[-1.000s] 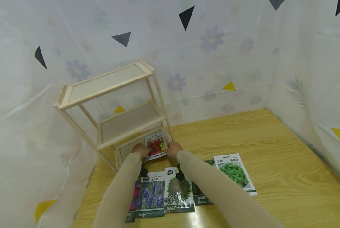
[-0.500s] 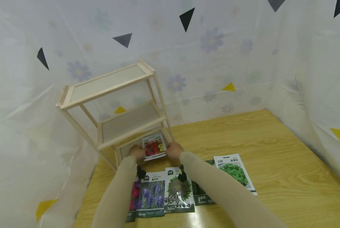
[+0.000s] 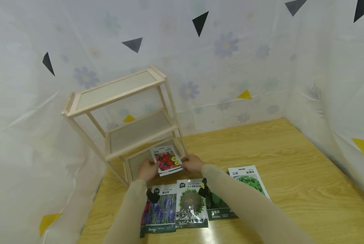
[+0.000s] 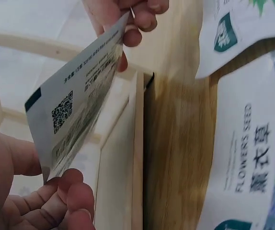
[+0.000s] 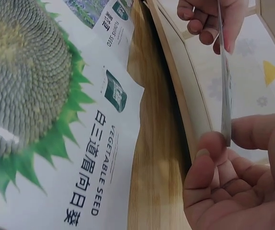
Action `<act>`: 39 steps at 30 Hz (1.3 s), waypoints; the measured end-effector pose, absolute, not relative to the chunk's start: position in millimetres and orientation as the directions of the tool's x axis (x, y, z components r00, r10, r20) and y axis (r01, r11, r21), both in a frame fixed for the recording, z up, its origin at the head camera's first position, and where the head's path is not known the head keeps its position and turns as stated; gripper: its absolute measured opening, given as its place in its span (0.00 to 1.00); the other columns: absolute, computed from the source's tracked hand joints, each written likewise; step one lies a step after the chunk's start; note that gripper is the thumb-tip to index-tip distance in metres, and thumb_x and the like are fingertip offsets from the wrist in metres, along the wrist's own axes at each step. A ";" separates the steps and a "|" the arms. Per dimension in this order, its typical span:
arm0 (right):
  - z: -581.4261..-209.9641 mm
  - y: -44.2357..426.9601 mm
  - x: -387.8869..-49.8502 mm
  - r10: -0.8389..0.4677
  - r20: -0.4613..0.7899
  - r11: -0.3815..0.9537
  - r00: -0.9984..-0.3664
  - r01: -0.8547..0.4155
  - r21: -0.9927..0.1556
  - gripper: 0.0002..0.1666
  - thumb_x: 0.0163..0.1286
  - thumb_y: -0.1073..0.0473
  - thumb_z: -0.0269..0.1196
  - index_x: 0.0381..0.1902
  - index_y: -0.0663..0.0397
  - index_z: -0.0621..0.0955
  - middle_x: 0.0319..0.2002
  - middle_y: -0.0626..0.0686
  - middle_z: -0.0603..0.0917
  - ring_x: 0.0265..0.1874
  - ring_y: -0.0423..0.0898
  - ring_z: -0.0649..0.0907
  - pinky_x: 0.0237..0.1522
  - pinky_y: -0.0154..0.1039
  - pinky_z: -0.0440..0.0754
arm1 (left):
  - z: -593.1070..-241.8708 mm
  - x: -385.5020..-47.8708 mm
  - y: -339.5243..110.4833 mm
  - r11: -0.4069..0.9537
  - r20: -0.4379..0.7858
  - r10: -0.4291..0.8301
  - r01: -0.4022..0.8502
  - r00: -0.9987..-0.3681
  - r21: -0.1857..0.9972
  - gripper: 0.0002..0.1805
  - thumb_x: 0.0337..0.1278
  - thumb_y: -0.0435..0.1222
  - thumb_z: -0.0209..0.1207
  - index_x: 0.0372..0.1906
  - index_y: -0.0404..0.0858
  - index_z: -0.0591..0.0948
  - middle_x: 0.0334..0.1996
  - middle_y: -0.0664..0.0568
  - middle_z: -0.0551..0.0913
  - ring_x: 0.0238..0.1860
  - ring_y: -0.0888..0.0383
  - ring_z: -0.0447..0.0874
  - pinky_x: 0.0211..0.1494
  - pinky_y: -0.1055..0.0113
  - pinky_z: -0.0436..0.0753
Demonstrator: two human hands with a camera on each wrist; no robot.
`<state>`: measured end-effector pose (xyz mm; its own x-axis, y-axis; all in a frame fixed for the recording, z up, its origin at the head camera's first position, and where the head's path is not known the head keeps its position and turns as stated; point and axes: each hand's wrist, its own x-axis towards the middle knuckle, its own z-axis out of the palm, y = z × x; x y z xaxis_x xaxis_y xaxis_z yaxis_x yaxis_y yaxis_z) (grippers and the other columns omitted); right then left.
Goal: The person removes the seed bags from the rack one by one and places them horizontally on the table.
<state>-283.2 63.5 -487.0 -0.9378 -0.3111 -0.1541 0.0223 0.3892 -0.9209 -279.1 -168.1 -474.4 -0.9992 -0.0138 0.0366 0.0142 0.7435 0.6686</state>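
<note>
A seed packet [image 3: 166,160] with red, pink and yellow flowers is held up at the front of the wooden rack's bottom shelf [image 3: 136,162]. My left hand [image 3: 147,169] pinches its left edge between thumb and fingers. At the opposite edge, my right hand [image 3: 193,163] pinches it likewise. The left wrist view shows the packet's printed back [image 4: 75,103] with a QR code, tilted and apart from the shelf. Edge-on, the packet [image 5: 225,86] looks thin in the right wrist view.
In front of the rack lie a lavender packet [image 3: 162,210], a sunflower packet [image 3: 191,203], a dark green packet [image 3: 220,210] and a green-leaf packet [image 3: 250,179], partly under my forearms. The rack's middle [image 3: 139,132] and top shelves [image 3: 118,88] rise above the hands.
The flower packet first shifted left over the bottom shelf, then came slightly forward and tilted between both hands. My right hand has moved a little to the right.
</note>
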 end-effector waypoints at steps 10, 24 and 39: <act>-484.6 66.8 -279.9 -0.381 -0.191 0.285 -0.905 0.082 -0.955 0.21 0.71 0.63 0.57 0.60 0.66 0.75 0.45 0.57 0.81 0.41 0.55 0.82 0.44 0.52 0.80 | -472.7 -251.5 -158.8 0.368 0.019 -0.090 -0.016 -0.996 0.930 0.17 0.72 0.40 0.49 0.48 0.28 0.77 0.25 0.47 0.79 0.23 0.58 0.75 0.33 0.56 0.81; -475.6 96.1 -267.8 -0.480 -0.156 0.276 -0.863 0.021 -0.961 0.23 0.72 0.58 0.58 0.62 0.59 0.74 0.44 0.56 0.81 0.36 0.49 0.81 0.38 0.45 0.82 | -475.0 -219.6 -138.4 0.052 0.011 -0.076 0.007 -0.997 0.999 0.17 0.74 0.39 0.46 0.50 0.26 0.74 0.31 0.42 0.82 0.24 0.56 0.81 0.31 0.61 0.83; -464.4 135.9 -256.9 -0.484 -0.120 0.261 -0.867 -0.012 -0.965 0.23 0.74 0.55 0.56 0.62 0.58 0.73 0.41 0.56 0.82 0.38 0.51 0.81 0.47 0.57 0.79 | -463.6 -200.9 -110.5 -0.032 0.025 0.052 0.023 -0.998 0.999 0.19 0.75 0.39 0.45 0.55 0.27 0.70 0.36 0.40 0.82 0.31 0.54 0.83 0.34 0.62 0.83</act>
